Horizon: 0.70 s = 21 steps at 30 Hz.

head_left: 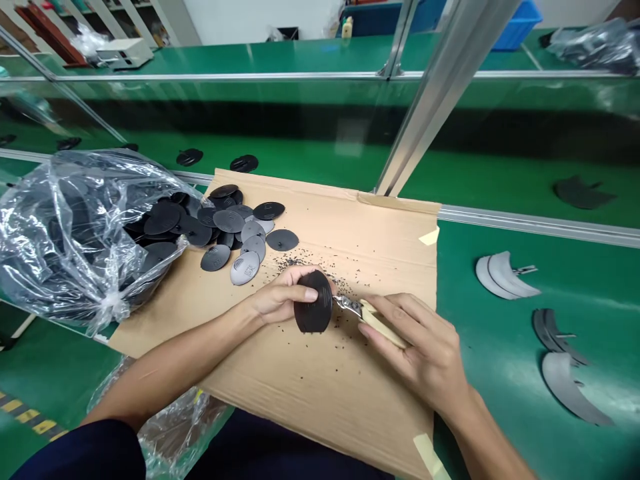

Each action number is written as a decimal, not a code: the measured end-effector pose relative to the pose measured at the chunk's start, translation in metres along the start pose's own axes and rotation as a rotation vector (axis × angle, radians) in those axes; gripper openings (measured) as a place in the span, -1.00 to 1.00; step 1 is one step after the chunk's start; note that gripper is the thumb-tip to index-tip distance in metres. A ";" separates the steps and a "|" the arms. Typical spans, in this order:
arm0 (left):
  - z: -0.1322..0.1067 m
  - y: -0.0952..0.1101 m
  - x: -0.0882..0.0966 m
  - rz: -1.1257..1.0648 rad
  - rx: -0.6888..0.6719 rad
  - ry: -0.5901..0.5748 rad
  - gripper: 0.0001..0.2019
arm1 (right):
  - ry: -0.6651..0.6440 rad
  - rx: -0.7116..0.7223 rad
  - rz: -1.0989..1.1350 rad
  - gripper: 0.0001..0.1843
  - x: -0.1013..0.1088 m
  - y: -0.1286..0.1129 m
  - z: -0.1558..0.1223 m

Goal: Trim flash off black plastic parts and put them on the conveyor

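Observation:
My left hand (280,298) grips a black plastic disc (314,302) upright by its edge, low over a flattened cardboard sheet (320,393). My right hand (420,350) is shut on a small knife (373,318) with a beige handle and metal blade, whose tip touches the disc's rim. Black shavings (300,263) are scattered on the cardboard around both hands. Further left lies a heap of similar discs (220,223), some showing a grey face. They spill from a clear plastic bag (65,247), which hides the discs inside it.
Curved grey parts (507,277) lie on the green workbench (505,400) to the right. A glass partition in an aluminium frame (440,100) stands behind the cardboard, with more black pieces (580,193) beyond it. A blue crate (517,25) sits at the far back.

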State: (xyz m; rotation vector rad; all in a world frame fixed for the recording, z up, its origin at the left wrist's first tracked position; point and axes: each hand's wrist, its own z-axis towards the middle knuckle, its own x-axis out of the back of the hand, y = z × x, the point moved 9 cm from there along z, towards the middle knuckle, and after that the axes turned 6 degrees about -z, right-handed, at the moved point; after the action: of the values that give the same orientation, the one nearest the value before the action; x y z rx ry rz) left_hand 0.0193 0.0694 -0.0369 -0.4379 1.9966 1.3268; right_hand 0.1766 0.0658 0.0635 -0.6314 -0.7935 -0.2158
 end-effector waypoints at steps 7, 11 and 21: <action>-0.004 0.021 -0.014 0.247 -0.230 -0.042 -0.76 | 0.101 -0.018 -0.387 -0.75 0.004 0.009 -0.002; -0.011 0.031 -0.020 0.518 -0.362 0.057 -0.90 | 0.089 0.005 -0.486 -0.72 0.001 0.008 -0.003; -0.018 0.033 -0.004 0.563 -0.391 0.261 -0.74 | 0.119 0.008 -0.554 -0.73 0.005 0.008 -0.004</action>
State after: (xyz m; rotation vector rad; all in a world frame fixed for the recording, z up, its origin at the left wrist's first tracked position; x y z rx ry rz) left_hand -0.0046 0.0666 -0.0079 -0.2335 2.1620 2.1232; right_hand 0.1852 0.0698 0.0617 -0.3748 -0.8404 -0.7489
